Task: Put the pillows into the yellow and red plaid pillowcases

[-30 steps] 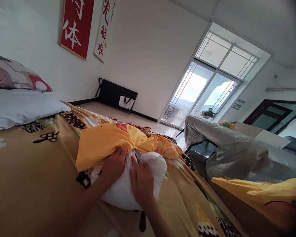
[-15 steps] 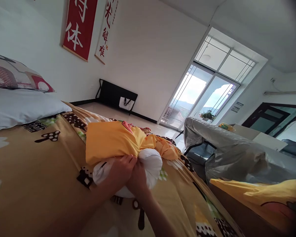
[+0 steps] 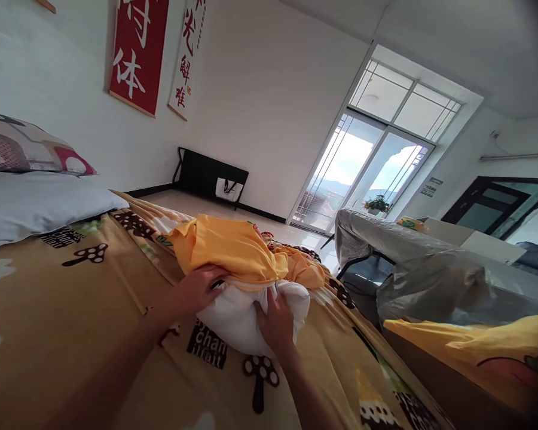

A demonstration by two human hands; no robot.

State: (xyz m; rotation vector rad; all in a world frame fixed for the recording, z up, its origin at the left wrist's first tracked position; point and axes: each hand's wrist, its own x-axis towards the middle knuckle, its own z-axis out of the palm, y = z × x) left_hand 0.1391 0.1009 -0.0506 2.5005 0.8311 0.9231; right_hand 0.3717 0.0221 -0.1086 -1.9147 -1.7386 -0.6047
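A white pillow (image 3: 233,316) lies on the bed, its far part inside a yellow pillowcase (image 3: 226,248). My left hand (image 3: 197,289) grips the edge of the yellow pillowcase where it meets the pillow. My right hand (image 3: 275,319) presses on the bare white end of the pillow, fingers curled into it. Both forearms reach in from the bottom of the view.
The bed is covered by a tan sheet with mushroom prints (image 3: 72,334). A grey pillow (image 3: 36,203) and a patterned one (image 3: 22,149) lie at the left. A table wrapped in grey plastic (image 3: 421,275) stands at the right. Beyond it is a glass balcony door (image 3: 363,173).
The yellow pillowcase has slid farther over the pillow. My hands have parted: the left now holds the case's edge, the right lies lower on the white end.
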